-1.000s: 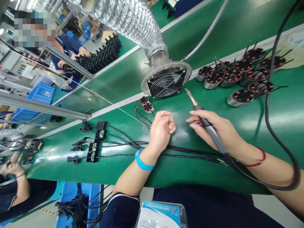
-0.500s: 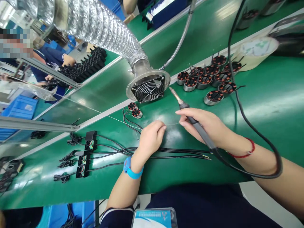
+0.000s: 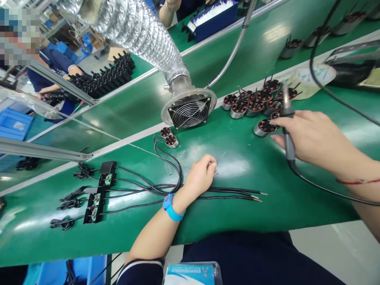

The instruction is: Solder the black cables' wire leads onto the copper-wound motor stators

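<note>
My right hand [image 3: 314,138] is wrapped round a soldering iron [image 3: 289,147], its metal tip pointing up and away. The thumb and forefinger reach to the side of a round motor stator [image 3: 265,128] with copper windings; whether they touch it I cannot tell. My left hand [image 3: 202,172] is closed in a pinch above the black cables [image 3: 231,192], whose stripped ends lie to its right. A thin strand of solder wire [image 3: 139,149] runs from the upper left to this hand. Two smaller stators [image 3: 171,141] with cables stand beyond it.
A fume extraction hood [image 3: 190,113] on a silver duct [image 3: 148,35] hangs over the bench. Several stators [image 3: 255,106] stand together at the back right, near a pale container [image 3: 319,77]. Black housings with circuit boards [image 3: 101,190] lie left. Co-workers sit beyond the partition.
My right hand has moved right with the soldering iron, from near the hood to the stators, and the iron has turned upright. My left hand has shifted slightly right and down.
</note>
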A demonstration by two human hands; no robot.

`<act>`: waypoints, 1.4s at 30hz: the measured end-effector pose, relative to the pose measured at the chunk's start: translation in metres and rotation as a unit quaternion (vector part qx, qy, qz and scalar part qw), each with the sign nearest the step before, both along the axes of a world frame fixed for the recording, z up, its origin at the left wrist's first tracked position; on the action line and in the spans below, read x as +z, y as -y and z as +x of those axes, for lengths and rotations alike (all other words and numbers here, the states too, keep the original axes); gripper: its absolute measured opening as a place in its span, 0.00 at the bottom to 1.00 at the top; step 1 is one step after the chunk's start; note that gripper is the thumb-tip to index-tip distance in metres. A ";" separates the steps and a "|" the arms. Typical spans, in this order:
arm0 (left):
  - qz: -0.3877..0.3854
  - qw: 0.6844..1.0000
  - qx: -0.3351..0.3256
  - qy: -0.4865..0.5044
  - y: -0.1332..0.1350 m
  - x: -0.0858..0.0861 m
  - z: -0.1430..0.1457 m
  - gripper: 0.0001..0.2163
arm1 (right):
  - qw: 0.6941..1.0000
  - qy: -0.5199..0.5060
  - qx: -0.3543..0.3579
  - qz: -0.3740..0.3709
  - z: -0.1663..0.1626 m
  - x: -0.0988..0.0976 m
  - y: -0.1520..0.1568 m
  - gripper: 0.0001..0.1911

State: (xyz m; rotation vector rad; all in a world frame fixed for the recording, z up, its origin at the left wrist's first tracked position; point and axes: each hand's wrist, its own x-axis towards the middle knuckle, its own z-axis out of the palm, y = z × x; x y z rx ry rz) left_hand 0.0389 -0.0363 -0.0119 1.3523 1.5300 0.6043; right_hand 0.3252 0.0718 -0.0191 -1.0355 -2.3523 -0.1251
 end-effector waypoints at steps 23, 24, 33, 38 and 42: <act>0.141 0.987 0.028 -0.074 -0.006 0.010 -0.013 0.08 | 0.979 -0.041 0.165 -0.115 -0.100 0.001 0.062 0.14; 0.149 0.985 0.026 -0.085 -0.006 0.010 -0.012 0.08 | 0.980 -0.044 0.158 -0.114 -0.100 -0.001 0.062 0.14; 0.015 0.998 0.054 0.040 -0.014 0.015 -0.030 0.10 | 0.965 -0.084 0.145 -0.200 -0.095 -0.011 0.064 0.18; -0.073 0.984 0.038 0.155 -0.018 0.017 -0.034 0.07 | 0.959 -0.084 0.158 -0.218 -0.097 -0.018 0.064 0.21; -0.107 0.959 0.078 0.250 -0.018 0.010 -0.024 0.12 | 0.957 -0.093 0.154 -0.226 -0.103 -0.023 0.064 0.20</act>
